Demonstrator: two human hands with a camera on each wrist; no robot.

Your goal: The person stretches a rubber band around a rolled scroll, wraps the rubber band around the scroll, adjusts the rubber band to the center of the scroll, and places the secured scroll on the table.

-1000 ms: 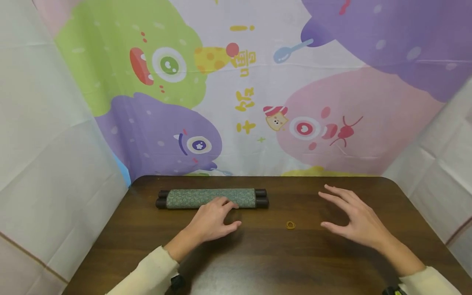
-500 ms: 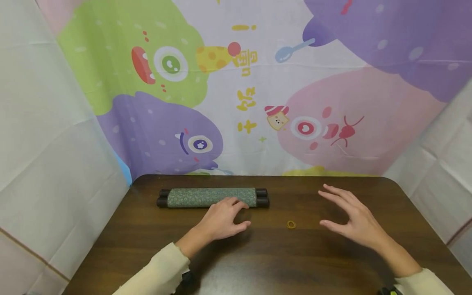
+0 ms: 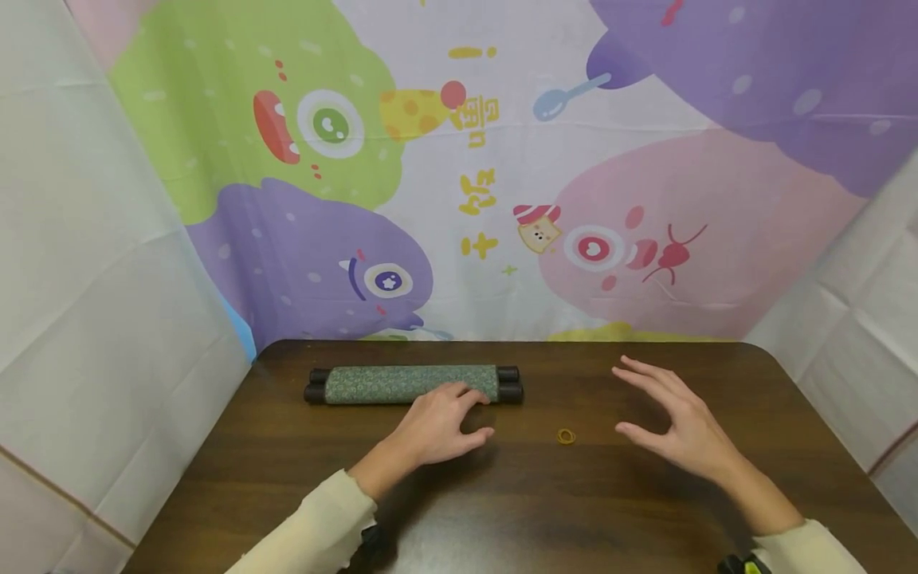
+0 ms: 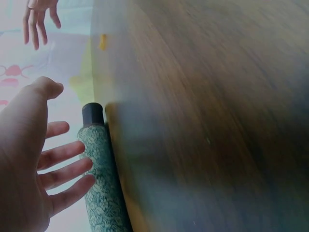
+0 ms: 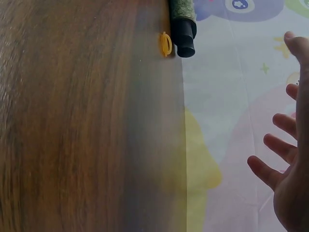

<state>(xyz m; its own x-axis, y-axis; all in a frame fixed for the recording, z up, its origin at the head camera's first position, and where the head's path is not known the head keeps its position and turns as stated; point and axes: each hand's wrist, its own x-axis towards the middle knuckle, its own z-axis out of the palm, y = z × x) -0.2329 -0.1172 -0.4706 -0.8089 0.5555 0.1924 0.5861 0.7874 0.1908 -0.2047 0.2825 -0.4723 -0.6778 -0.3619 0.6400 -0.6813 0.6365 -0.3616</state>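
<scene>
A rolled scroll [image 3: 387,384] in green patterned cloth, with black rod ends, lies crosswise on the table, left of centre in the head view. My left hand [image 3: 439,426] is just in front of its right part, fingers spread and overlapping the green cloth there. In the left wrist view the fingers lie alongside the scroll [image 4: 102,179] without curling round it. Farther right, my right hand [image 3: 681,418] hovers over the table with spread fingers and holds nothing. Between the hands lies a yellowish rubber band [image 3: 566,437], also visible beside the scroll's black end [image 5: 186,43] in the right wrist view.
The dark wooden table [image 3: 545,510] has rounded back corners. A cartoon-printed cloth [image 3: 488,303] hangs right behind its far edge, and pale panels [image 3: 107,319] stand at both sides. Each wrist wears a black strap with a device.
My left hand has slid to the right along the scroll's front. The right hand has shifted slightly leftward. The scroll and the rubber band have stayed put.
</scene>
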